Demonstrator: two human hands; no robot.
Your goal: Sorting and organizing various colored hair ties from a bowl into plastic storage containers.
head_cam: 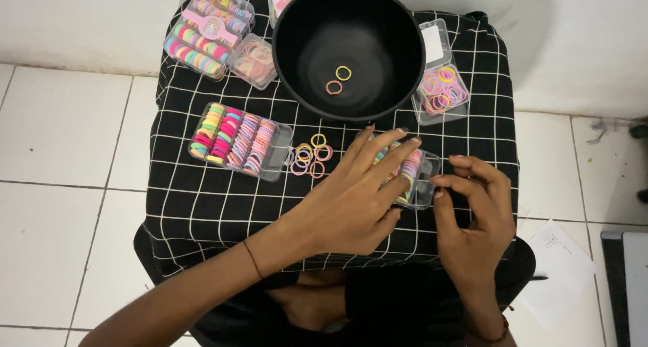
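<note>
My left hand [351,198] lies flat over a small clear plastic box [413,175] filled with colourful hair ties, its fingers spread across the lid. At the box's right edge my right hand [472,205] pinches the corner with thumb and fingertips. Just left of the box, a loose cluster of small hair ties [309,156] lies on the black checked cloth [202,205]. Behind the hands stands a big black bowl [307,63] with two hair ties [339,79] in its bottom.
An open clear box of sorted hair ties [233,141] sits left of the cluster. More clear boxes stand at the back left [206,30] and beside the bowl at the right [442,90]. White floor tiles surround the cloth-covered stand; a paper [560,273] lies at the right.
</note>
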